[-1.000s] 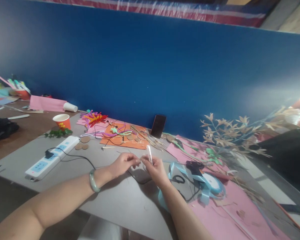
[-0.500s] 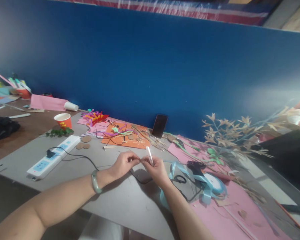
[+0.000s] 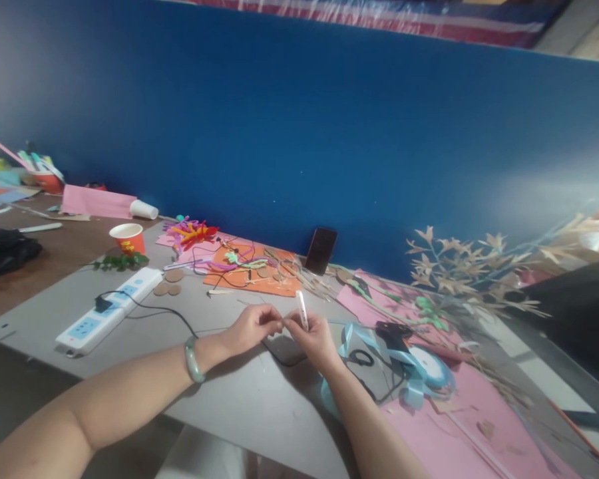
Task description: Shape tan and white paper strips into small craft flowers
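Observation:
My left hand and my right hand meet fingertip to fingertip above the grey table. The right hand grips a small white stick-shaped thing that points up and away from me. The left hand's fingers are pinched at the spot where the two hands touch; whatever they hold is too small to make out. A green bangle sits on my left wrist. Under the hands lies a dark flat pad.
A white power strip with a black cable lies left. An orange paper cup, coloured craft pieces, an orange sheet and a phone leaning on the blue wall stand behind. Light blue ribbon, pink paper and dried branches are at the right.
Both hands have stayed together at the same spot, with only small finger motion. The view has shifted slightly.

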Available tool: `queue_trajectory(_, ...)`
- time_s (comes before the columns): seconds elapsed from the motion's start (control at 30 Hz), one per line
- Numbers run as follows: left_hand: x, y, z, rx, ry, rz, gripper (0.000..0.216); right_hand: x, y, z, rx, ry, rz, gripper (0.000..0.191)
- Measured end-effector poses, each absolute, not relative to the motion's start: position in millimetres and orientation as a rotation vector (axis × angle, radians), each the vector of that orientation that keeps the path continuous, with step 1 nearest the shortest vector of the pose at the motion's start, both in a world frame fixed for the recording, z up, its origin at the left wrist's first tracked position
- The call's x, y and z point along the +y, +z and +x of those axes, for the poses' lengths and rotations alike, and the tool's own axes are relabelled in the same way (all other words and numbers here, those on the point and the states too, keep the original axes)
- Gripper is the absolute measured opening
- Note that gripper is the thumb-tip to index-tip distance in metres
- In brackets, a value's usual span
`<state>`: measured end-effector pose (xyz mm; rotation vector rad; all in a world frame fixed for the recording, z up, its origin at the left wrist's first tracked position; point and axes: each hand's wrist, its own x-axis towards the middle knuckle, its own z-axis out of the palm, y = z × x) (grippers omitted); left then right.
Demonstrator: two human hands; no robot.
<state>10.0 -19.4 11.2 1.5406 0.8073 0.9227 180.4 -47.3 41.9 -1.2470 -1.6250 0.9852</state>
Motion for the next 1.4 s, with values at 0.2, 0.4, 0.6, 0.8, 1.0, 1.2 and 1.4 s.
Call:
queue_trajectory(0.2, -19.0, 19.0, 8.3, 0.822, 0.891, 1.473, 0.026, -46.3, 36.6, 184.6, -1.577, 1.052, -1.263, 0.027)
queue_trajectory(0.4, -20.2, 25.4, 7.8, 0.854, 0.904, 1.376, 0.026, -46.0, 32.1, 188.5, -1.501, 1.150, -1.240, 0.031)
queue_trajectory(0.6, -22.7, 24.6, 8.8, 0.831, 0.871, 1.316, 0.023, -45.6, 31.8, 186.1, -1.452, 1.066, -1.279, 0.033)
queue_trajectory(0.8, -24.2, 20.3, 11.3, 0.794, 0.891, 1.329, 0.018, -46.2, 34.2, 181.2, -1.598, 1.010, -1.242, 0.028)
queue_trajectory(1.0, -23.2, 19.1, 11.6, 0.840, 0.958, 1.385, 0.024, -45.0, 36.3, 181.3, -1.682, 0.960, -1.222, 0.026)
queue_trajectory(1.2, -23.4, 20.0, 12.1, 0.932, 1.086, 1.503, 0.024, -45.7, 33.3, 183.4, -1.615, 1.015, -1.239, 0.028)
queue_trajectory(1.4, -22.8, 22.7, 10.1, 0.986, 1.068, 1.447, 0.024, -46.1, 27.5, 183.3, -1.463, 1.067, -1.286, 0.032)
